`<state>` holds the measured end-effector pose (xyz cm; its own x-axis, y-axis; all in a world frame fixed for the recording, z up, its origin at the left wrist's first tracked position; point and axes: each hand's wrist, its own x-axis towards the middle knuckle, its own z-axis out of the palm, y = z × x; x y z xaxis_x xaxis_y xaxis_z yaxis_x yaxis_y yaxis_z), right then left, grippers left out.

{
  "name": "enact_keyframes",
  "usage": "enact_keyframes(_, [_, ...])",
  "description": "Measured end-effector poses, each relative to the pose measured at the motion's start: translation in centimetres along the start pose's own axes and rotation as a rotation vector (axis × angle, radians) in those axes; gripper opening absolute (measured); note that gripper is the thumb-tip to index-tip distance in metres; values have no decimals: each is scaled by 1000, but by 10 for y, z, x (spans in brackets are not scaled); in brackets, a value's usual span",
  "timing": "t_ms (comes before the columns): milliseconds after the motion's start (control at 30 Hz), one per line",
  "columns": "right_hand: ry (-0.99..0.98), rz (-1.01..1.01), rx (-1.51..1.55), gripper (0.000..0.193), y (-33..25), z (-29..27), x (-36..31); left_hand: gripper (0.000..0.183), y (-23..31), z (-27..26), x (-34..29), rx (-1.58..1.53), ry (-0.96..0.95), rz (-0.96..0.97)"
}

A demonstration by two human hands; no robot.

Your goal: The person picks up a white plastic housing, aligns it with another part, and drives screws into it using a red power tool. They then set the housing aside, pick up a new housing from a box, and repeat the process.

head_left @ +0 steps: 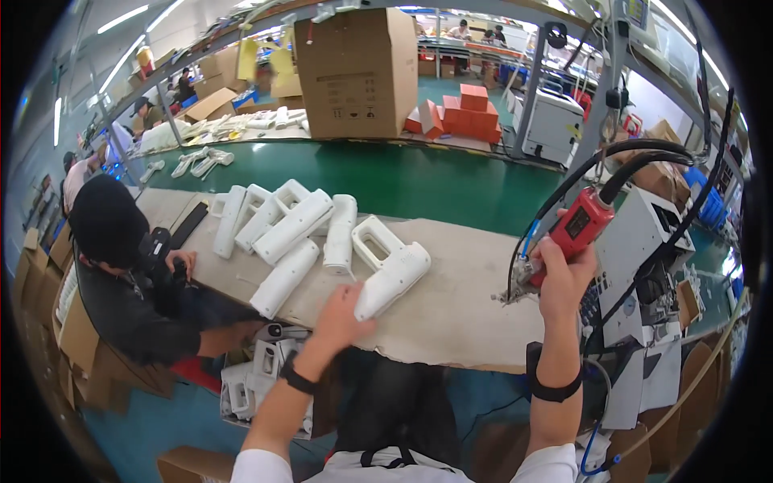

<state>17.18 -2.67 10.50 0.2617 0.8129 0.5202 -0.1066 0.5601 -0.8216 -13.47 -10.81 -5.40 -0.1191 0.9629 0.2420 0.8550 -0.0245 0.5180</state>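
Observation:
My right hand [564, 278] is wrapped round a red power screwdriver [581, 225], raised above the right part of the bench. A thick black cable leaves the tool's top, and its metal head points down to the left. My left hand [342, 312] grips the near end of a white plastic gun-shaped housing [398, 274], which lies on the board with its looped handle toward the far left. Close to that hand lies another white housing [286, 278]. Several more white housings [294, 225] are clustered farther left, some leaning on each other.
Brown board [475, 322] covers the near bench; behind it runs a green conveyor surface [475, 181]. A co-worker [137, 274] sits at the left. Beyond stand a large carton [354, 80] and red boxes [467, 117]. A metal machine [644, 249] is at the right; a box of white parts [258, 382] is below.

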Motion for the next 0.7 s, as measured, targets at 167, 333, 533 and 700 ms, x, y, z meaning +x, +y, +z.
enact_keyframes(167, [92, 52, 14, 38, -19, -27, -10, 93, 98, 41, -46, -159, -86, 90])
enact_keyframes(333, [133, -52, -67, 38, -36, -52, -11, 93, 144, 13, 18, 96, -223, 432])
enact_keyframes(533, [131, 19, -109, 33, -39, -52, -5, 75, 164, 69, 106, 371, -635, 724])
enact_keyframes(700, [101, 13, -112, 28, -42, -53, -7, 58, 172, 78, 109, 363, -791, 522])
